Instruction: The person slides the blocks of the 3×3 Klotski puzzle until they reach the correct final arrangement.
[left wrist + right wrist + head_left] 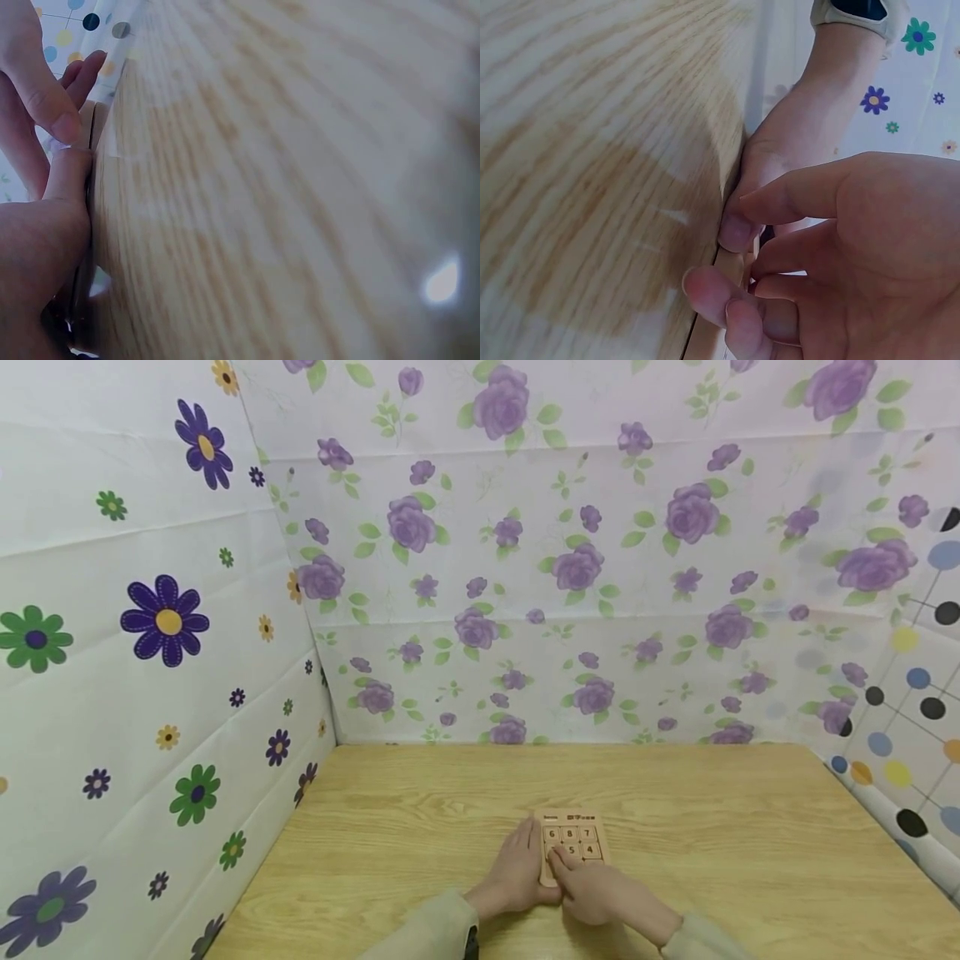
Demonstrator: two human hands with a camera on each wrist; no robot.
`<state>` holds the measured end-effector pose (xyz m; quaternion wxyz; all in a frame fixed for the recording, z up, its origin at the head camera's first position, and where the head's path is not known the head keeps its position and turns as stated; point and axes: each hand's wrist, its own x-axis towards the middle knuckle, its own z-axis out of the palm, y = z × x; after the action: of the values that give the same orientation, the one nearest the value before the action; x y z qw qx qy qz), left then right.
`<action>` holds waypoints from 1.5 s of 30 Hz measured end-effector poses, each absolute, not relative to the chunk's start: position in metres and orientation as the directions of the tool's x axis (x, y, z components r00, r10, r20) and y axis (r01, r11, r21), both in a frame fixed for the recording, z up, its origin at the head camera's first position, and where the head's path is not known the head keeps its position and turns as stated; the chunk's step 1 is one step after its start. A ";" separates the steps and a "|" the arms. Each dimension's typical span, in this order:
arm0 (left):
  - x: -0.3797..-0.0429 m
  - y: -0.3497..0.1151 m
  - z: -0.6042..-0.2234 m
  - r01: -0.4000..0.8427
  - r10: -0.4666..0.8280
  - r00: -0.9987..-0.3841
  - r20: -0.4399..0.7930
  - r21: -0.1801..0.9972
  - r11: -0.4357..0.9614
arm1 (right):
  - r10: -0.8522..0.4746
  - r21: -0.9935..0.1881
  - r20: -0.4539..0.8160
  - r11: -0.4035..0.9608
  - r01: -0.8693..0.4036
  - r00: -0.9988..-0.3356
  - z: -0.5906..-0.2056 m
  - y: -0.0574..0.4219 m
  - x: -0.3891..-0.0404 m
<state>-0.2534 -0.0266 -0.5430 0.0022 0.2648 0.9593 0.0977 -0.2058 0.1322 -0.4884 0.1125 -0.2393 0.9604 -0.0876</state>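
Note:
A wooden sliding number puzzle (573, 818) lies on the table, with tiles such as 6, 8, 7, 5 and 4 showing in its upper rows. My left hand (513, 870) holds its near left corner, fingers along the left side and thumb at the near edge. Over the lower rows, my right hand (592, 889) reaches in with its fingertips touching the tiles and hides several of them. In the right wrist view, the outer fingers (709, 292) of that hand bend beside the puzzle's edge, near the left thumb (737, 232).
The wood-grain table (420, 793) spreads around the puzzle. Floral cloth (525, 610) hangs behind it, a daisy-patterned sheet (247, 718) stands at the left, and a dotted sheet (892, 710) at the right. A dark band (471, 942) circles the left wrist.

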 end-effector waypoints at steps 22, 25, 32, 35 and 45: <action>-0.252 -0.027 -0.541 0.516 0.514 -0.855 0.068 0.208 0.831 | -0.436 -0.228 -0.186 0.891 -0.393 -0.880 -0.483 0.127 -0.195; -0.252 -0.026 -0.541 0.514 0.512 -0.856 0.067 0.211 0.831 | -0.447 -0.215 -0.166 0.886 -0.410 -0.879 -0.484 0.127 -0.193; -0.252 -0.026 -0.541 0.501 0.504 -0.863 0.043 0.204 0.841 | -0.462 -0.215 -0.152 0.878 -0.427 -0.874 -0.484 0.128 -0.190; -0.252 -0.026 -0.542 0.500 0.503 -0.863 0.038 0.199 0.843 | -0.462 -0.205 -0.153 0.880 -0.429 -0.874 -0.484 0.128 -0.189; -0.252 -0.027 -0.541 0.501 0.504 -0.863 0.038 0.202 0.842 | -0.468 -0.230 -0.164 0.874 -0.428 -0.868 -0.483 0.128 -0.188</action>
<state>-0.2516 -0.0267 -0.5410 0.0081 0.2618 0.9596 0.1031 -0.1884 0.1284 -0.4833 0.1079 -0.2330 0.9619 -0.0933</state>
